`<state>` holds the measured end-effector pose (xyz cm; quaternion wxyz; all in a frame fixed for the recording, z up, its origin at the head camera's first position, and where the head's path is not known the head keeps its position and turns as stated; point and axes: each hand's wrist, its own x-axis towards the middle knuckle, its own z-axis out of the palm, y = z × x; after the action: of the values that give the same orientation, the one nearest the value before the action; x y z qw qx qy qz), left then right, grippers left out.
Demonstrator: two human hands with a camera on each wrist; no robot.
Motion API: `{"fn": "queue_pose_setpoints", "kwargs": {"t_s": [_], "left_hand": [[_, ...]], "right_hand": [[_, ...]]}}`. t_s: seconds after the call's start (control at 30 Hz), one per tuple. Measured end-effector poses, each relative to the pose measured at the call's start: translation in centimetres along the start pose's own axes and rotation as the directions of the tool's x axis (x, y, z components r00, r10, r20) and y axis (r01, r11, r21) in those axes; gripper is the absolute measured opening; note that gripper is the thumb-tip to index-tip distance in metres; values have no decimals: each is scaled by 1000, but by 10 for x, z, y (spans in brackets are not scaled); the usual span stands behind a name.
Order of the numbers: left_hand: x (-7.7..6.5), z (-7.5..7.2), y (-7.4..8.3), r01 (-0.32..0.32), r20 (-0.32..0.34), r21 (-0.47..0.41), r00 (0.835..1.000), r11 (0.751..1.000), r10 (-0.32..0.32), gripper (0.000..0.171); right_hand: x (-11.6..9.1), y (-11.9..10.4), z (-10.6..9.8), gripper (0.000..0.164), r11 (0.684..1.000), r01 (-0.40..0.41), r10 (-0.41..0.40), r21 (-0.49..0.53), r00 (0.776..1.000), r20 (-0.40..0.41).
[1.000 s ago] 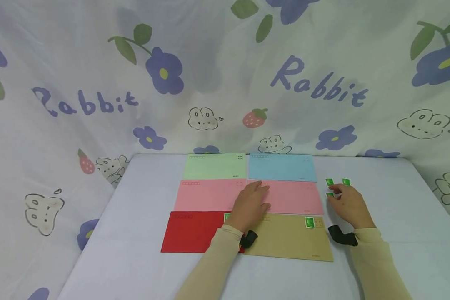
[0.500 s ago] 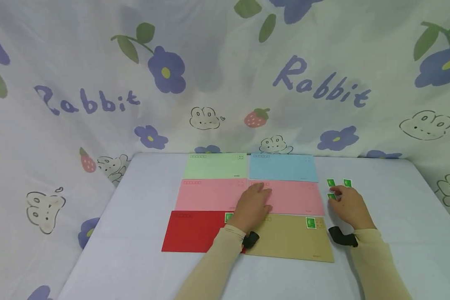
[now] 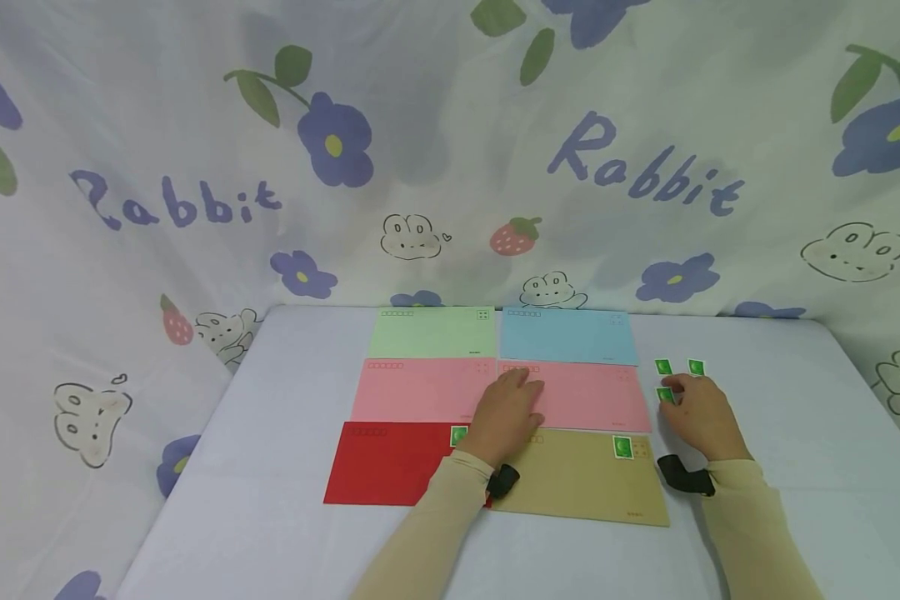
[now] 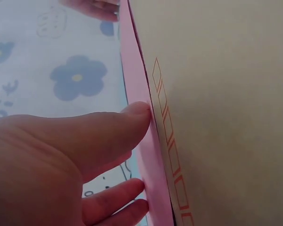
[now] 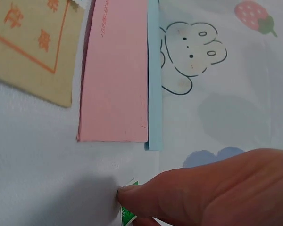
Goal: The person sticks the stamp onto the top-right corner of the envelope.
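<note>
My left hand [image 3: 501, 415] rests across the right pink envelope [image 3: 585, 400], its fingers spread and relaxed. In the left wrist view the thumb [image 4: 113, 129] lies along the pink envelope near the tan envelope's [image 4: 226, 113] edge. Right of the envelopes, my right hand [image 3: 701, 414] has thumb and index finger at either side of a small green stamp [image 3: 666, 395], pinching it close over the white table. The right wrist view shows its thumb [image 5: 146, 195] against the green stamp [image 5: 127, 214]. Beyond the fingers lie two more stamps, a left one [image 3: 663, 367] and a right one [image 3: 696, 367].
Envelopes stand in rows: green [image 3: 432, 333], blue [image 3: 567, 337], left pink [image 3: 420, 392], red [image 3: 382, 467] and tan [image 3: 577, 483]. One stamp [image 3: 459, 435] is on the red envelope, another [image 3: 622, 447] on the tan. A printed curtain [image 3: 450, 150] hangs behind the table [image 3: 240, 483].
The head view has shifted very slightly. Both hands stay almost where they were, the right at the nearest stamp and the left on the pink envelope.
</note>
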<state>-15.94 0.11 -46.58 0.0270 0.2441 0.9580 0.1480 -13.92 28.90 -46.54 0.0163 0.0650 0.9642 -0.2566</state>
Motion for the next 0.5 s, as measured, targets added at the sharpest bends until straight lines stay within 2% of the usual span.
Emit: {"fn": "queue_pose_setpoints", "kwargs": {"t_s": [0.5], "left_hand": [[0,0,0,5,5,-9,1000,1000,-5,48]], "right_hand": [[-2,-3,-3,34,1000,-2,2,19,1000,-1]]}}
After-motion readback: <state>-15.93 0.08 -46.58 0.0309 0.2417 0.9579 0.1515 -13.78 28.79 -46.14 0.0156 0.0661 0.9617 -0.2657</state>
